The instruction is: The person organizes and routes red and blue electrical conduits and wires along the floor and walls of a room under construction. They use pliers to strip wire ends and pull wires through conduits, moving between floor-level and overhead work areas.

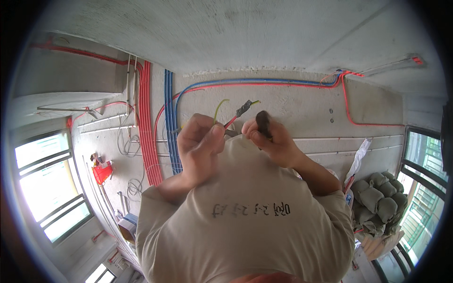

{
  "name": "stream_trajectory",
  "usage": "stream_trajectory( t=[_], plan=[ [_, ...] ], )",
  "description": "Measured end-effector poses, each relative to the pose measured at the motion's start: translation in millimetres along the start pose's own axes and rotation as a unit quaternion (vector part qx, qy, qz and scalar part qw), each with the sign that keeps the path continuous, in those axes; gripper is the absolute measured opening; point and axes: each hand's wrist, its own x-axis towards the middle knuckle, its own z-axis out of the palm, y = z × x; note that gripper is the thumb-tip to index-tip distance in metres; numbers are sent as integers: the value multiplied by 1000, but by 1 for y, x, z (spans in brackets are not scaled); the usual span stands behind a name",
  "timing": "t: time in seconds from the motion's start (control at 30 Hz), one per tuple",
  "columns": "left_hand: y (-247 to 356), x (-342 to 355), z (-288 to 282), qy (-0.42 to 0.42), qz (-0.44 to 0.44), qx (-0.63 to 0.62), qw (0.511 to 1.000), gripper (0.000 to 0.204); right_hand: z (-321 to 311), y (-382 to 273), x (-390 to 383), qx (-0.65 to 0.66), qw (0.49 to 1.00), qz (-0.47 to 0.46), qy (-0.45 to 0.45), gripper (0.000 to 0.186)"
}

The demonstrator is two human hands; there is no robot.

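My left hand [200,151] is pinched around the wires in front of my chest: a red wire [230,123] whose upper end is bound in black tape [244,107], with a short yellow-green tip poking out, and a separate curved yellow-green wire [220,105]. Just to the right, my right hand [272,144] has its fingers closed on a dark object [263,123], too indistinct to identify. The two hands are slightly apart, with the taped splice above and between them.
Red conduits [149,118] and blue conduits [171,118] run along the grey concrete. Loose grey cables [134,186] and a red item [102,172] lie at left. Grey sacks [380,198] are piled at right. Windows [49,179] show on both sides.
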Motion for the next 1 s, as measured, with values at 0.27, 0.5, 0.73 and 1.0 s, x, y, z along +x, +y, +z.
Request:
stream_trajectory(
  t=[0.27, 0.5, 0.73, 1.0],
  plan=[
    [5, 11, -16, -21, -19, 85, 996, 11, 12, -24, 17, 25, 986, -116, 118, 17],
    [19, 13, -35, -93, 4, 262, 961, 10, -11, -63, 26, -249, 928, -254, 107, 18],
    [44, 31, -41, -186, -60, 325, 925, 3, -19, -78, 27, -231, 953, -93, -171, 16],
    [47, 55, -48, -68, -37, 302, 950, 12, 2, -31, 11, 7, 995, 40, -96, 20]
  ],
)
